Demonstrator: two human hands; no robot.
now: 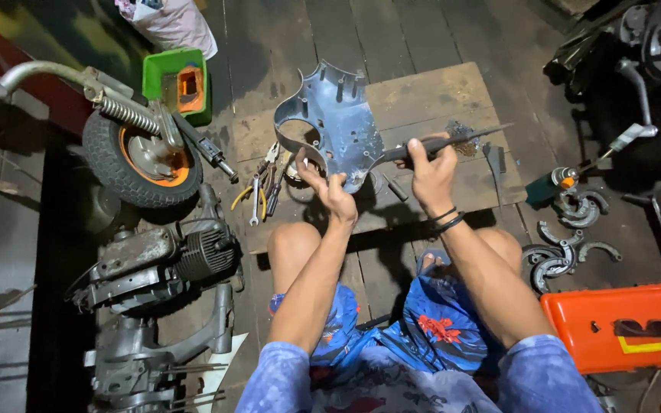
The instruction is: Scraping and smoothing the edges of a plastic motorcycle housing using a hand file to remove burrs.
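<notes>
My left hand [329, 187] grips the lower edge of a blue-grey plastic scooter cover [336, 122], held upright over a wooden board [437, 99]. The cover's inner side faces me, with several mounting posts showing. My right hand [431, 170] holds a long dark file-like tool [453, 140] by its handle, its tip pointing right and its near end touching the cover's right edge. My knees sit just below the board.
Pliers and wrenches [263, 187] lie on the board's left part. A small wheel with fork and spring [138, 153], an engine block [158, 264], a green box [177, 82], brake shoes [564, 248] and an orange case [625, 325] surround me.
</notes>
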